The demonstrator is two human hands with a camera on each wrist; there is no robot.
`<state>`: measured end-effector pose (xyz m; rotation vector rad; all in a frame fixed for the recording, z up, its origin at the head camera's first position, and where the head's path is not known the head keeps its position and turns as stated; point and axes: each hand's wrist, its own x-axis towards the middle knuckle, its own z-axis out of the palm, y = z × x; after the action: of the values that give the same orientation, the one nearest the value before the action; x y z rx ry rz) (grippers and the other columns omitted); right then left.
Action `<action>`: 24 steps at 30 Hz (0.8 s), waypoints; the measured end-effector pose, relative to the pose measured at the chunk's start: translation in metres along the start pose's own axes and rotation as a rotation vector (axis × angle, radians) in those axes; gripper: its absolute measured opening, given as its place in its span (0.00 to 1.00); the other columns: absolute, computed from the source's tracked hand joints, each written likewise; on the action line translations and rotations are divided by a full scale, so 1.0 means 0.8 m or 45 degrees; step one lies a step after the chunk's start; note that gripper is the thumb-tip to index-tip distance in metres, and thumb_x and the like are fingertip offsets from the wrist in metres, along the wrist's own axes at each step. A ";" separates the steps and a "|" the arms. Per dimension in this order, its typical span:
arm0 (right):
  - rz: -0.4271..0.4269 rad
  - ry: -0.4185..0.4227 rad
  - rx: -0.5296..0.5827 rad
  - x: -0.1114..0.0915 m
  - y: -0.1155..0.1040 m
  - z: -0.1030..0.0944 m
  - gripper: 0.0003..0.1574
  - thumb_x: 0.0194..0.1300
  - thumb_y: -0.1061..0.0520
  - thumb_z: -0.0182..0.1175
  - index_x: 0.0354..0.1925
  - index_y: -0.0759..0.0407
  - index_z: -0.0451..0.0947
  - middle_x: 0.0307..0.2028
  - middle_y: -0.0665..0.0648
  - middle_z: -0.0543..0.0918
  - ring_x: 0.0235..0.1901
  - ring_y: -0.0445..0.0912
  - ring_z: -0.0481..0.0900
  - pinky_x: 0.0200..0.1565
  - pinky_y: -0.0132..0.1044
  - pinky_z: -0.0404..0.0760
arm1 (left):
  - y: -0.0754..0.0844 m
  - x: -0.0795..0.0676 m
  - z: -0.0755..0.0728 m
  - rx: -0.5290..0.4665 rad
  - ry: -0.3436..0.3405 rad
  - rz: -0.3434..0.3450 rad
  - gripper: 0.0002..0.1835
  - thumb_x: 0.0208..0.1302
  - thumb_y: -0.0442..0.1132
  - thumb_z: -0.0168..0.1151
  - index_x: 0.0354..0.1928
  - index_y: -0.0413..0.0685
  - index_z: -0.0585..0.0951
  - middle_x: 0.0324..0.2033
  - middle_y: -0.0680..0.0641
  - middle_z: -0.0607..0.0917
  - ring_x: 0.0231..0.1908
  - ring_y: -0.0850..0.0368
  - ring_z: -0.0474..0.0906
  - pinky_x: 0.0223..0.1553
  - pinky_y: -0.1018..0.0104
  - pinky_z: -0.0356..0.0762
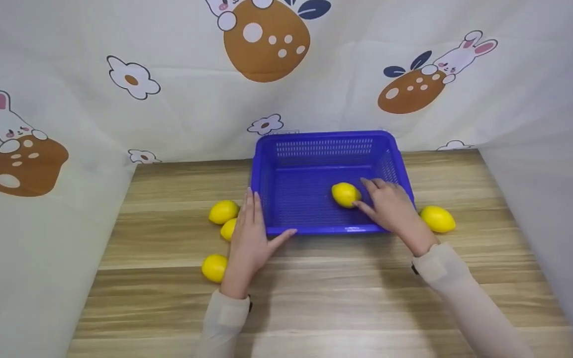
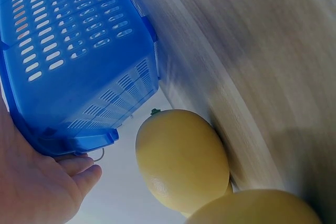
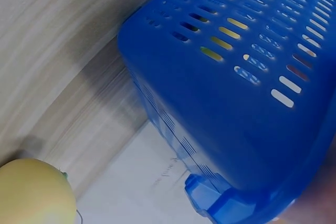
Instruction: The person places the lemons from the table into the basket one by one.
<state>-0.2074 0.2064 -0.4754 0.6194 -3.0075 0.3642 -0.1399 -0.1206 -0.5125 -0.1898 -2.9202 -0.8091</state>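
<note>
A blue plastic basket [image 1: 311, 229] with slotted walls stands on the table. Inside it, toward the right, lies a yellow lemon [image 1: 343, 194]. My right hand [image 1: 391, 206] reaches over the front right corner, thumb tip at the lemon's lower right side, the other fingers extended beside it. Along the left rim lie the straight fingers of my left hand [image 1: 251, 241], its thumb stretched along the front rim. Left of the basket are three more lemons, one at the back [image 1: 223, 212], one partly behind my left hand [image 1: 228, 229], and one near the wrist [image 1: 215, 268].
Another lemon [image 1: 437, 219] sits just right of the basket, beside my right forearm. The wood-grain table [image 1: 326, 298] meets a printed cloth [image 1: 192, 109] directly behind the basket. Cloth also rises on both sides.
</note>
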 end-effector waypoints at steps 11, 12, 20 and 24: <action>-0.011 0.084 -0.025 -0.011 -0.005 -0.003 0.41 0.74 0.43 0.66 0.70 0.71 0.73 0.60 0.75 0.82 0.60 0.70 0.80 0.65 0.67 0.75 | -0.001 0.000 0.001 0.007 -0.010 -0.009 0.66 0.64 0.74 0.64 0.83 0.31 0.47 0.84 0.34 0.42 0.83 0.37 0.47 0.82 0.45 0.51; -0.011 0.086 -0.028 -0.012 -0.006 -0.004 0.41 0.74 0.43 0.66 0.70 0.71 0.73 0.60 0.75 0.82 0.60 0.70 0.80 0.65 0.67 0.75 | -0.001 0.000 0.000 0.010 -0.017 -0.012 0.66 0.64 0.75 0.63 0.83 0.31 0.47 0.84 0.35 0.41 0.83 0.38 0.46 0.82 0.45 0.51; 0.000 0.102 -0.026 -0.020 -0.007 -0.008 0.41 0.75 0.43 0.66 0.71 0.70 0.72 0.62 0.75 0.80 0.62 0.71 0.78 0.67 0.67 0.74 | -0.001 0.001 0.000 0.008 -0.021 -0.015 0.66 0.64 0.75 0.63 0.83 0.32 0.47 0.84 0.35 0.41 0.83 0.38 0.45 0.82 0.45 0.50; -0.013 0.140 -0.008 -0.026 -0.007 -0.011 0.40 0.74 0.44 0.67 0.70 0.70 0.73 0.61 0.75 0.80 0.62 0.71 0.78 0.67 0.67 0.74 | -0.001 0.001 0.001 0.005 -0.013 -0.008 0.66 0.64 0.74 0.64 0.83 0.31 0.47 0.84 0.34 0.41 0.83 0.37 0.45 0.82 0.45 0.50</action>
<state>-0.1858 0.2117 -0.4676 0.5929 -2.8988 0.3750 -0.1404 -0.1211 -0.5133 -0.1854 -2.9327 -0.8059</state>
